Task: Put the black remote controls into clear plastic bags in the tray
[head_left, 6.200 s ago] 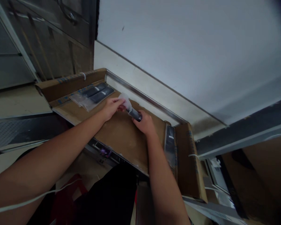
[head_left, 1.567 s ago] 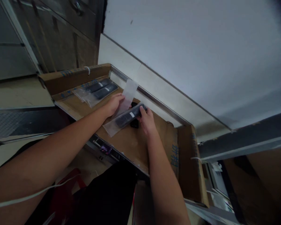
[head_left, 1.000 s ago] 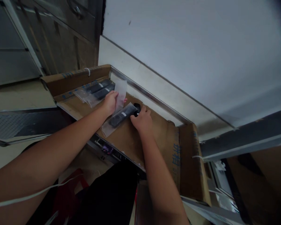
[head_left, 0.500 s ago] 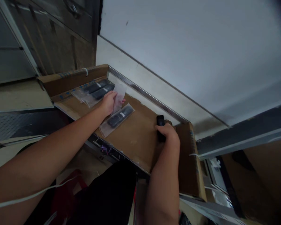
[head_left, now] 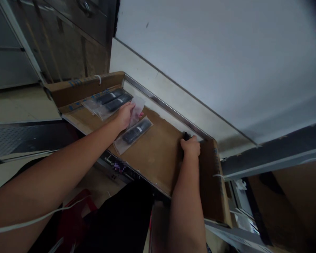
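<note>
My left hand (head_left: pixel 126 114) is closed on a frosted clear plastic bag (head_left: pixel 137 105), which stands up from its fingers and looks flat. Just below it on the cardboard lies a bagged black device (head_left: pixel 137 131) with a white label. Two more bagged black devices (head_left: pixel 118 102) lie side by side to the left of this hand. At the right end, my right hand (head_left: pixel 191 144) grips a black device shaped like a remote control (head_left: pixel 185 135). Only its dark tip shows clearly, and the hand hides most of the rest.
The work surface is a shelf lined with brown cardboard (head_left: pixel 158 154), with raised cardboard sides at its left and right ends (head_left: pixel 214 186). A metal rail (head_left: pixel 160 102) and a white wall run along the back. A white cable (head_left: pixel 37 220) crosses my left forearm.
My right hand has turned over the black device, so its face no longer shows. The left hand keeps hold of the plastic bag. The view has shifted slightly.
</note>
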`<state>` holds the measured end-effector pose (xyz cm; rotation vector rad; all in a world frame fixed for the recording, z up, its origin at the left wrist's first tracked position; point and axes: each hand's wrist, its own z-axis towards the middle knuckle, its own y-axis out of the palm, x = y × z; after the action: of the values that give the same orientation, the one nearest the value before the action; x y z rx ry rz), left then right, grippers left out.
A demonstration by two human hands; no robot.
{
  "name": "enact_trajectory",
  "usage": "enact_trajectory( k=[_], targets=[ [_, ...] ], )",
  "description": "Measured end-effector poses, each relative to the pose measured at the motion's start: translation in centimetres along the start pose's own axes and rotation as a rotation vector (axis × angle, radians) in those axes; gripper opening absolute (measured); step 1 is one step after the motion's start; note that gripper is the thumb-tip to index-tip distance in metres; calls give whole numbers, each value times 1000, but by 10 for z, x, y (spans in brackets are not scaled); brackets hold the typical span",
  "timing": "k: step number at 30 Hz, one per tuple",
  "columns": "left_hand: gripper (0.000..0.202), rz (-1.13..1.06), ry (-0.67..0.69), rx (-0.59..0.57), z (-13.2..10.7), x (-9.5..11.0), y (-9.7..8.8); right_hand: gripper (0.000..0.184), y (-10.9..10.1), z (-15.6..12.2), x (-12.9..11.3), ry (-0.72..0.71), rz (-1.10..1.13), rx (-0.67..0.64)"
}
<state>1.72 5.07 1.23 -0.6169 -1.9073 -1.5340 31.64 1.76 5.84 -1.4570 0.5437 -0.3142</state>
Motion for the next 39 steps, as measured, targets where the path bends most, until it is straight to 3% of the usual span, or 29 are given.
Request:
enact_trajectory(
  k=[7, 12, 15, 18, 21, 27, 39],
  targets=[
    [9, 54, 44, 26, -6, 3, 5, 40, -3, 11, 10, -24, -5, 23],
    [10, 56, 24, 14, -7, 4, 6, 58, -9, 17, 23, 87, -1, -3],
    [10, 70, 22, 9, -7, 5, 7, 63, -7, 15, 21, 109, -17, 59],
    [8, 77, 22, 14, -7, 4, 6, 51, 0, 13, 15, 15, -80, 114],
    [7, 71, 33, 7, -4, 2, 4, 42, 10, 15, 8, -48, -107, 75],
    [12, 61, 34, -19, -2, -1, 2, 39, 24, 20, 0, -84, -139, 106],
    [7, 80, 31, -10, -3, 1, 3, 33, 25, 30, 15, -175, -229, 138]
  ],
)
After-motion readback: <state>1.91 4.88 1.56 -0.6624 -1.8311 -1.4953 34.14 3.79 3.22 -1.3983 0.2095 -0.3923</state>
